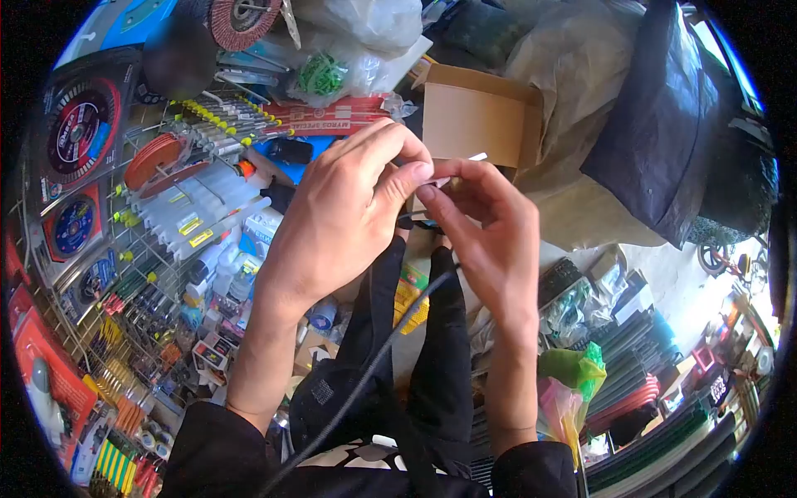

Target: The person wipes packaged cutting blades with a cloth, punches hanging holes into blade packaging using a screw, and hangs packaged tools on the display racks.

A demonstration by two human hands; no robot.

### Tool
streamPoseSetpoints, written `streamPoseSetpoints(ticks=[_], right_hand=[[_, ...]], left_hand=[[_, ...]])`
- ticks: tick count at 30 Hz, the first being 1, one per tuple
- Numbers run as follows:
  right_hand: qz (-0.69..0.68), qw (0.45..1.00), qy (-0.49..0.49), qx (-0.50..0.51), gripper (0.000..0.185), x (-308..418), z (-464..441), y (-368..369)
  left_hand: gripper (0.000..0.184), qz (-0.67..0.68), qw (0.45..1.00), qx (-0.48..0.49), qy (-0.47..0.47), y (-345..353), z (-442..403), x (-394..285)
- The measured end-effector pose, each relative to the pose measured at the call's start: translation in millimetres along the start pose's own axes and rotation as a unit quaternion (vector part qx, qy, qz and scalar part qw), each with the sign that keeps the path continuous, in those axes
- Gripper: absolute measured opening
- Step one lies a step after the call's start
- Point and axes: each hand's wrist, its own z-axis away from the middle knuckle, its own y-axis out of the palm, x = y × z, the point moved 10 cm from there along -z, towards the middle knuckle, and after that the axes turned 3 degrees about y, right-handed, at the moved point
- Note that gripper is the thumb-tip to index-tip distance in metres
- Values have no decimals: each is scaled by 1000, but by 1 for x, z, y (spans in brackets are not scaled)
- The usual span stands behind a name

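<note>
Both hands meet at the middle, in front of an open cardboard box [473, 116]. My left hand [353, 195] has its thumb and index finger pinched together on a small pale piece, mostly hidden by the fingertips. My right hand [490, 224] pinches the same small pale piece [440, 182] from the other side with thumb and index finger. A short white stick-like end [477, 157] shows just above the right index finger. A dark cable [374, 365] rises from the lower left past my lap towards the right hand; its upper end is partly hidden.
At left, a wire rack holds cutting discs [76, 131], drill bits and packaged tools. Plastic bags [357, 25] lie at the top. A dark sheet [643, 124] hangs at upper right. Long dark strips [639, 373] and a green bag [573, 365] are at lower right.
</note>
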Motion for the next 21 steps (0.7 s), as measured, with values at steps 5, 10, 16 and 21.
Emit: streamPoseSetpoints(ticks=[5,10,16,21], right_hand=[[-193,972,130,41,20,-13,2,3],[-229,967,113,15,20,-15,0,10],[-23,988,-89,-127,29,26,14,-12],[-52,982,-152,-102,31,35,12,0]], left_hand=[[25,209,977,-22,-23,-2,12,18],[17,104,988,-97,61,-11,16,15],[18,249,958,-114,-86,-4,20,36],[22,245,951,-176,-69,-14,22,36]])
